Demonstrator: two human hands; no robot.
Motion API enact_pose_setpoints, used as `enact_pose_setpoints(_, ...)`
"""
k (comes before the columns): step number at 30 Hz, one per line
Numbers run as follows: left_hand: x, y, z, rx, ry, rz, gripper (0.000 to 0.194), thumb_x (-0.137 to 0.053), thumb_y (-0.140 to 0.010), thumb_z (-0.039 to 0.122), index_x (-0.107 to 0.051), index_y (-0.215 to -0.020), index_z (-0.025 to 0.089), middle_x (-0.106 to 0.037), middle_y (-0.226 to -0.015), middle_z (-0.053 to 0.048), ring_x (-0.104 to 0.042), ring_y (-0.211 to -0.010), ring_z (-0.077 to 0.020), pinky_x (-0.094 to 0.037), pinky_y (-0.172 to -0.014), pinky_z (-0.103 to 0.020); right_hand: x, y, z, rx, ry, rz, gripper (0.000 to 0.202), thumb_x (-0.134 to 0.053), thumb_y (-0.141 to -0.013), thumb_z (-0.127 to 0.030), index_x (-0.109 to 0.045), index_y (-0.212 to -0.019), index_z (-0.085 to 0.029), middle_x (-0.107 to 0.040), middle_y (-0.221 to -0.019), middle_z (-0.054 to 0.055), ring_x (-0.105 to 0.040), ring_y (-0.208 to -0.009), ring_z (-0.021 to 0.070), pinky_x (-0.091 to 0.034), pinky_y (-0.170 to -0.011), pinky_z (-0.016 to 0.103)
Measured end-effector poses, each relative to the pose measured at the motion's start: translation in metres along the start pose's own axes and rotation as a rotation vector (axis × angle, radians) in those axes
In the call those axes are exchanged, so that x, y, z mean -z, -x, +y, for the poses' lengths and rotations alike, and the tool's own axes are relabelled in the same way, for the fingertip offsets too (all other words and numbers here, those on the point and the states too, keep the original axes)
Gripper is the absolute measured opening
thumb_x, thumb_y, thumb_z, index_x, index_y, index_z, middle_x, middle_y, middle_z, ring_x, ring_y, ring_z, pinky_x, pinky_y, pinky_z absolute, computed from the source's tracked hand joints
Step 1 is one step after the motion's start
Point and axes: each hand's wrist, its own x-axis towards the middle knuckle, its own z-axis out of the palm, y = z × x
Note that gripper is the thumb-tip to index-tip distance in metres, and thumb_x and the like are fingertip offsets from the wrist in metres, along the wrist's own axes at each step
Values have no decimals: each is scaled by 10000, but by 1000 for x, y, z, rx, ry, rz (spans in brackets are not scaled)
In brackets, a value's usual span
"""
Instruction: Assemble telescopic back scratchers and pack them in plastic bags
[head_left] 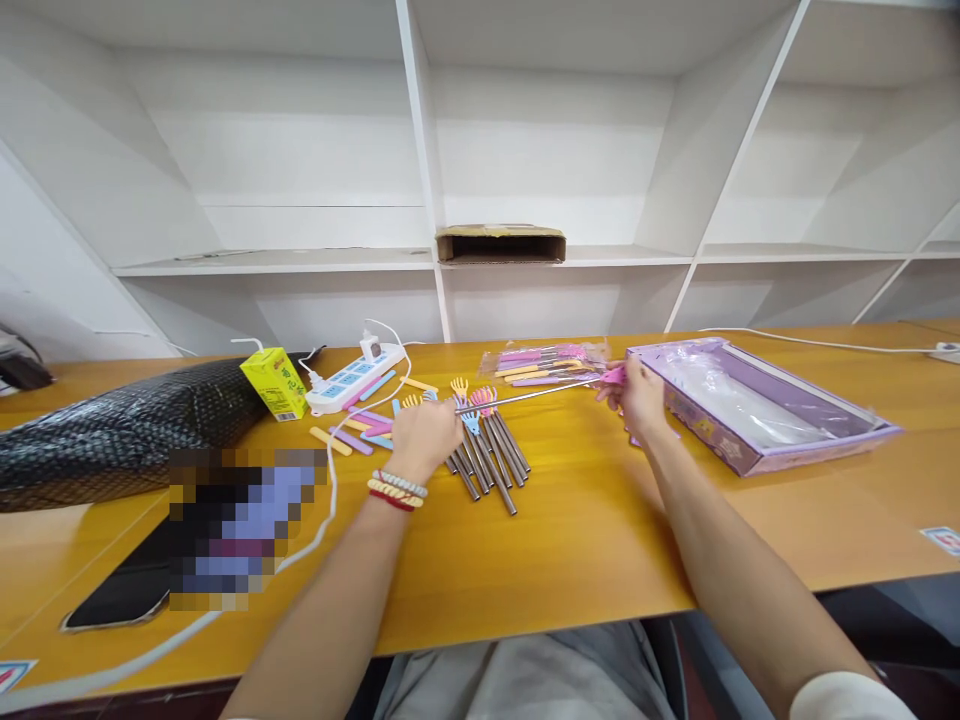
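Over the wooden table [585, 520], left hand [424, 435] and right hand [637, 395], held apart, each grip one end of a stretched-out telescopic rod [532, 393].

Packing workroom or office, bare white shelving [420, 150], long wooden worktable [585, 540], power strip [352, 378], cardboard box [500, 243]

2 hands [424, 435], 1 juice carton [274, 383], 1 power strip [355, 378], 1 purple box [757, 410], 1 cardboard box [500, 243].

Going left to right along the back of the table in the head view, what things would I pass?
Black mesh bundle → yellow drink carton → white power strip → packet of pink and yellow sticks → purple box.
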Motion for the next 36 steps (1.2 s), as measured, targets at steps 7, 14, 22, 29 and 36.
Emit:
enact_pose_setpoints(7, 13, 21, 47, -65, 49, -12, 282, -406, -792, 202, -598, -990, 144, -659, -718, -127, -639, -694, -259, -434, -632, -359, -74, 65, 9, 33, 176, -453, 442, -426, -804, -595, -537, -795, -167, -638, -651, 44, -539, -427, 116, -404, -407, 242)
enact_pose_setpoints(14, 9, 14, 48, -133, 103, -5, 260, -392, -816, 249, -634, -877, 177, -675, -769, -114, -640, -725, -253, -425, -626, -352, -87, 81, 16, 92, 300, -595, 430, -383, -854, -536, -586, -820, -159, -634, -693, 42, -570, -511, 122, -453, -518, 258)
enact_pose_setpoints(22, -10, -13, -33, 110, 12, 111, 286, -409, -758, 305, -668, -764, 183, -667, -764, -110, -610, -775, -279, -379, -667, -360, 7, -9, 9, 66, 70, 134, 392, -594, -709, -534, -559, -697, -144, -593, -536, 12, -527, -390, 102, -307, -310, 183)
enact_pose_setpoints(29, -26, -15, -92, 206, -27, 223, 208, -436, -710, 225, -635, -677, 177, -627, -714, -103, -537, -853, -274, -312, -786, -398, 78, -42, -2, 88, -90, 620, 237, -555, -781, -351, -506, -658, -155, -563, -491, -15, -518, -359, 107, -312, -248, 176)
enact_pose_setpoints(36, -39, -16, -97, 266, 101, 326, 117, -472, -677, 191, -582, -639, 180, -595, -761, -97, -503, -863, -284, -311, -772, -418, 69, -29, -16, 72, -229, 398, 156, -519, -781, -330, -530, -822, -180, -661, -761, 17, -593, -456, 119, -378, -290, 182)
